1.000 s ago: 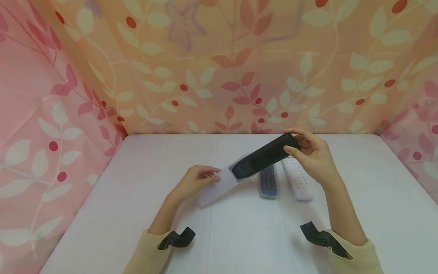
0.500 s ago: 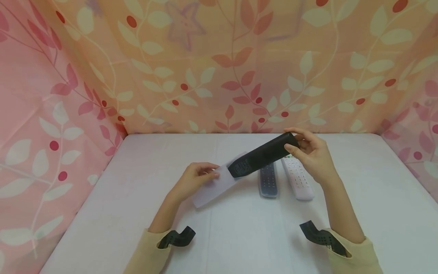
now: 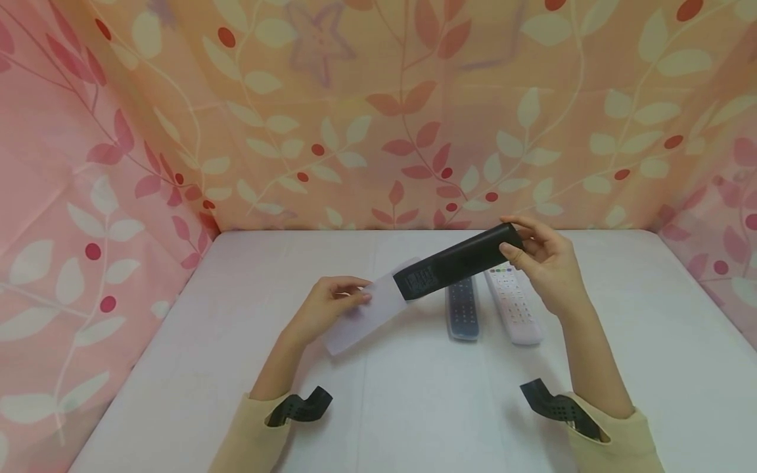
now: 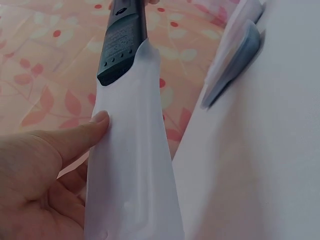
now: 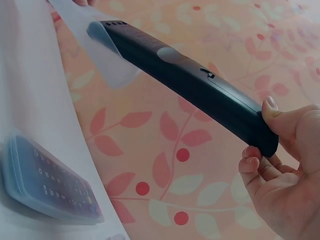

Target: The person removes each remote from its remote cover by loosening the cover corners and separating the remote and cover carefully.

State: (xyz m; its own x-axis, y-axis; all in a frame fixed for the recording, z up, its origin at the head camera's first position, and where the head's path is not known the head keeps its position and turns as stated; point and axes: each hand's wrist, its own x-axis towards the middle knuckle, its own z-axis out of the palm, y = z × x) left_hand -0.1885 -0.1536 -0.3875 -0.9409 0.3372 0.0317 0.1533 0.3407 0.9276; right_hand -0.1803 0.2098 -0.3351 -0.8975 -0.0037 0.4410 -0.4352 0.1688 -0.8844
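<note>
"So, what was held at the left?"

"By the left hand (image 3: 325,310), a cloudy plastic sleeve (image 3: 378,313) was pinched between thumb and fingers."

"And what was found next, going right?"

"At the sleeve's mouth, the lower end of a black remote (image 3: 458,261) was seen, with one edge of the sleeve reaching alongside it. The remote was held tilted above the white table (image 3: 426,407), its right end raised."

"Was anything laid on the table?"

"Yes, a dark remote (image 3: 463,312) in a clear cover was seen below the black one, and just to its right a white remote (image 3: 513,307); both were partly hidden at the far end."

"And at the right?"

"By the right hand (image 3: 550,269), the black remote's upper end was gripped, thumb on one side, fingertips on the other."
</note>
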